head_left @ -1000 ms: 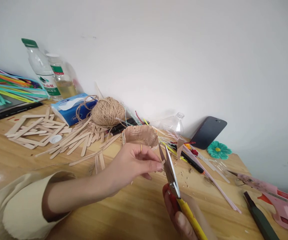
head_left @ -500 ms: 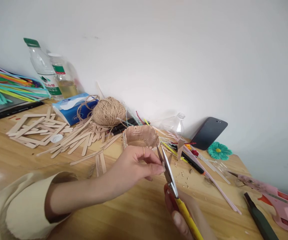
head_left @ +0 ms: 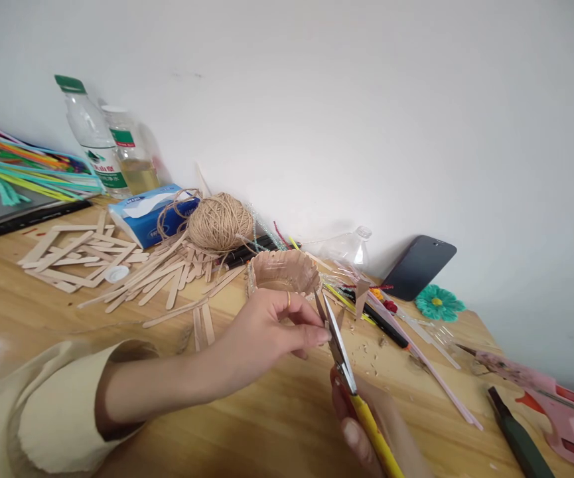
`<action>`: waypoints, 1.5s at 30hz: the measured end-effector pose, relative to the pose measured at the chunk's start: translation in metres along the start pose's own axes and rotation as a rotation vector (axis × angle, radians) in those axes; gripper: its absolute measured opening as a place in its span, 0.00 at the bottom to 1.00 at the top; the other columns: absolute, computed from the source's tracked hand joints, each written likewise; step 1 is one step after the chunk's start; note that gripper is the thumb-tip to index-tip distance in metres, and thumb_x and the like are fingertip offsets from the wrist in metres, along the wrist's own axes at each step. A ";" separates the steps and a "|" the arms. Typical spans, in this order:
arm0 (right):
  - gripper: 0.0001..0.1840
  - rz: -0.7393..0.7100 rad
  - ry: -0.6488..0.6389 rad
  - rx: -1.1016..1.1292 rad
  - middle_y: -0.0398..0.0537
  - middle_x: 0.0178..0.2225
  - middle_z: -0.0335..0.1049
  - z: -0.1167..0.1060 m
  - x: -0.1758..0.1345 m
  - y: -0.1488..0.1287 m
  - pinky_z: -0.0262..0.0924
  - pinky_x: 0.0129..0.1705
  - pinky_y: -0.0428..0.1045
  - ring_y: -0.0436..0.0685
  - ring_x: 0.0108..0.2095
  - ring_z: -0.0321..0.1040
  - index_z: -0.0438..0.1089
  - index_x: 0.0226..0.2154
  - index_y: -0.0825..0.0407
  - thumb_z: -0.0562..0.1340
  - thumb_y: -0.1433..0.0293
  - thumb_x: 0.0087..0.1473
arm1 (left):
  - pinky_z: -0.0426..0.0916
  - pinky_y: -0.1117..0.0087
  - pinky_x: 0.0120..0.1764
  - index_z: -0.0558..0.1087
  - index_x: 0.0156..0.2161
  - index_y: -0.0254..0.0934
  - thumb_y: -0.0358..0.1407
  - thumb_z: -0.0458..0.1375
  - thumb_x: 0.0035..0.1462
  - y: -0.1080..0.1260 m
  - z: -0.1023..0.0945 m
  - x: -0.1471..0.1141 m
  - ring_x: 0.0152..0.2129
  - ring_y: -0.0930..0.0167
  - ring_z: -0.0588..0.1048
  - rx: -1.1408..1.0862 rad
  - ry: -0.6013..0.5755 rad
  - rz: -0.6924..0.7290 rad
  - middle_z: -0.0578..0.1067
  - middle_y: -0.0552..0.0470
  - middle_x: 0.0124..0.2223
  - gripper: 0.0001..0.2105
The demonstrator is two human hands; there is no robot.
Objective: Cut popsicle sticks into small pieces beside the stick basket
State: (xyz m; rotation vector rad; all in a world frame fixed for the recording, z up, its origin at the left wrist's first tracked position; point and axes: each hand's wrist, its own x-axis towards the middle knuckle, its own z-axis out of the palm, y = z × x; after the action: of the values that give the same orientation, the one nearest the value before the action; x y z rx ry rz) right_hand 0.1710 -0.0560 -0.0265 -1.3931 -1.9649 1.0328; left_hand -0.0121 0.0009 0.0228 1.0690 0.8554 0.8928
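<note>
My left hand [head_left: 279, 332] is closed in a pinch at the middle of the head view. A small pale piece [head_left: 327, 325] shows at its fingertips, mostly hidden, right against the scissor blades. In my right hand [head_left: 361, 425] is a pair of scissors [head_left: 342, 358] with yellow handles, blades pointing up and slightly apart. Just behind the left hand stands a small round basket [head_left: 284, 269] that looks made of wooden sticks, its front partly covered by that hand. Little wood chips [head_left: 366, 348] are scattered on the table to the right of the blades.
Craft sticks [head_left: 167, 275] lie heaped on the left, near a twine ball [head_left: 221, 222], a blue tissue pack [head_left: 152, 219] and two bottles [head_left: 100, 146]. To the right are a phone [head_left: 421, 265], a teal flower [head_left: 438, 303], a pink glue gun [head_left: 540, 385] and a dark-green-handled tool [head_left: 518, 431].
Both hands keep nearly the same pose, with the scissors at the left fingertips. The whole view has shifted slightly, so things appear a little farther right.
</note>
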 end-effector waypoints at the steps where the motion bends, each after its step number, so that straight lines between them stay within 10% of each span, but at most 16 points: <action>1: 0.34 0.010 -0.008 -0.007 0.38 0.21 0.44 0.000 0.000 -0.001 0.36 0.24 0.48 0.51 0.23 0.42 0.53 0.22 0.50 0.42 0.36 0.46 | 0.66 0.75 0.28 0.72 0.23 0.34 0.34 0.64 0.41 0.000 0.000 0.000 0.23 0.76 0.67 -0.005 0.001 0.000 0.70 0.56 0.23 0.06; 9: 0.33 0.087 0.065 -0.068 0.36 0.18 0.43 -0.008 -0.002 0.002 0.35 0.21 0.46 0.48 0.20 0.40 0.48 0.19 0.49 0.46 0.36 0.44 | 0.66 0.75 0.27 0.72 0.23 0.34 0.33 0.64 0.41 0.001 0.000 0.000 0.22 0.76 0.67 -0.009 0.019 0.018 0.70 0.56 0.23 0.05; 22: 0.17 -0.214 0.598 -1.002 0.46 0.23 0.63 -0.026 -0.006 -0.003 0.51 0.20 0.47 0.53 0.17 0.59 0.56 0.26 0.49 0.56 0.53 0.51 | 0.66 0.75 0.28 0.75 0.24 0.35 0.29 0.62 0.43 0.000 0.000 -0.003 0.22 0.76 0.69 -0.025 0.039 0.165 0.75 0.56 0.25 0.01; 45: 0.15 -0.347 0.746 -1.142 0.42 0.20 0.64 -0.032 -0.007 0.006 0.46 0.21 0.46 0.51 0.16 0.59 0.62 0.24 0.51 0.57 0.56 0.50 | 0.65 0.78 0.31 0.77 0.26 0.36 0.25 0.62 0.44 -0.004 -0.001 -0.004 0.26 0.76 0.71 0.087 0.048 0.293 0.76 0.57 0.26 0.05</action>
State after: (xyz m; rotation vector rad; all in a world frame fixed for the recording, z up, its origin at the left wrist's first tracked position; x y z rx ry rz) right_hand 0.2011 -0.0523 -0.0127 -1.4867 -2.0460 -0.8422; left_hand -0.0139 -0.0030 0.0193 1.2747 0.7943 1.1378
